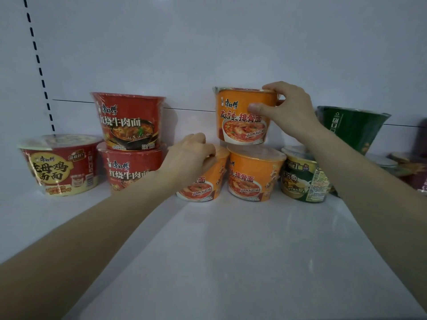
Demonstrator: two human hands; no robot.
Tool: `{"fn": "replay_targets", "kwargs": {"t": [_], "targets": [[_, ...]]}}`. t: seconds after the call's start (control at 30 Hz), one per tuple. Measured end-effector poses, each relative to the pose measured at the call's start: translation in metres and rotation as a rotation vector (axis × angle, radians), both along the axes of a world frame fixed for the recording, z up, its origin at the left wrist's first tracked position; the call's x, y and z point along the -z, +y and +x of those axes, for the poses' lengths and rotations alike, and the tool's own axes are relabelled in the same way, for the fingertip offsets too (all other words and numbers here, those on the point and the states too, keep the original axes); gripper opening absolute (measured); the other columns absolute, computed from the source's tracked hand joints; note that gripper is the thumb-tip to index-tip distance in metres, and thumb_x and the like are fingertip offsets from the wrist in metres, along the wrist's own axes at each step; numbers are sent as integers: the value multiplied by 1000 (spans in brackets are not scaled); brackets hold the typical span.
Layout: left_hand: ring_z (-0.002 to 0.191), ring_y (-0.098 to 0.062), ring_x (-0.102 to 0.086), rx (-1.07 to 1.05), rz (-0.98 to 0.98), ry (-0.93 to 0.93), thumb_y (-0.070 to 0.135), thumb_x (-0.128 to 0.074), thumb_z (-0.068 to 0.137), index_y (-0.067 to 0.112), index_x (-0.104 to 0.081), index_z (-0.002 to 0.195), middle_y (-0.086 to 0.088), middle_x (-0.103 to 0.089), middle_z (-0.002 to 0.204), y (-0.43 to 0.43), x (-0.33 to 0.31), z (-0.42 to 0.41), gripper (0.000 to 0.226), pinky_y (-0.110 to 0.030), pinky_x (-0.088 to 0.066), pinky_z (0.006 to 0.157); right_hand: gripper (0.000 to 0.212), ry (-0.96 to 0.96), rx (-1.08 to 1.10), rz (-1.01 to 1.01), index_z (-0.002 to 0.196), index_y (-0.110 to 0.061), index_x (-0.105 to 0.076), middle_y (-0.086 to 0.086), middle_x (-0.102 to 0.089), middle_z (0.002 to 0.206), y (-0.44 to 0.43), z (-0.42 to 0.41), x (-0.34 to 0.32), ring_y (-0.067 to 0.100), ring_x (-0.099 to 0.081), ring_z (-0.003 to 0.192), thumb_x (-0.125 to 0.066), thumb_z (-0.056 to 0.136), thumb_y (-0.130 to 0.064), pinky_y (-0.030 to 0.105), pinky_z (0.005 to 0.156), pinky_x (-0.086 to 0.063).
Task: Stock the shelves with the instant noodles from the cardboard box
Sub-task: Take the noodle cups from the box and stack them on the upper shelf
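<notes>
My right hand (286, 109) grips the rim and side of an orange noodle bowl (240, 116), which sits on top of two orange bowls. The lower left orange bowl (203, 183) is tilted, and my left hand (189, 155) curls over its lid. The lower right orange bowl (254, 174) stands upright under the top one. All rest on a white shelf (231, 250). No cardboard box is in view.
Two red bowls are stacked at the left (131, 121) (129, 169), with a wider red bowl (57, 165) further left. A green and yellow bowl (302, 176) and a dark green bowl (351, 128) stand at the right. The shelf's white back wall is right behind them.
</notes>
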State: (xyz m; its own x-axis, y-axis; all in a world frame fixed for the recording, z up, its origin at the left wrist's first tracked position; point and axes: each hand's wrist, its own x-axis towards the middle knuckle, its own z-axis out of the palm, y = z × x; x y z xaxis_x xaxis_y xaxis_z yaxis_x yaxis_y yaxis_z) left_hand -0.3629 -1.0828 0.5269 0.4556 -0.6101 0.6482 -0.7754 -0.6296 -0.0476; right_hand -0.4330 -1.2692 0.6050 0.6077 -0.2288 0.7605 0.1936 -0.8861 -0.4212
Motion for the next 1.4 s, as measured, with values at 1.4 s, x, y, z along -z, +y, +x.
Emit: {"fn": "replay_targets", "kwargs": {"t": [1.4], "targets": [[117, -23, -54, 36, 14, 138, 22, -44, 97, 20, -52, 131, -4, -57, 131, 10, 9, 12, 35, -34, -45, 92, 55, 0, 2, 22, 128, -13, -51, 7, -51, 133, -2, 11, 5, 22, -50, 118, -66, 81, -38, 24, 87, -38]]}}
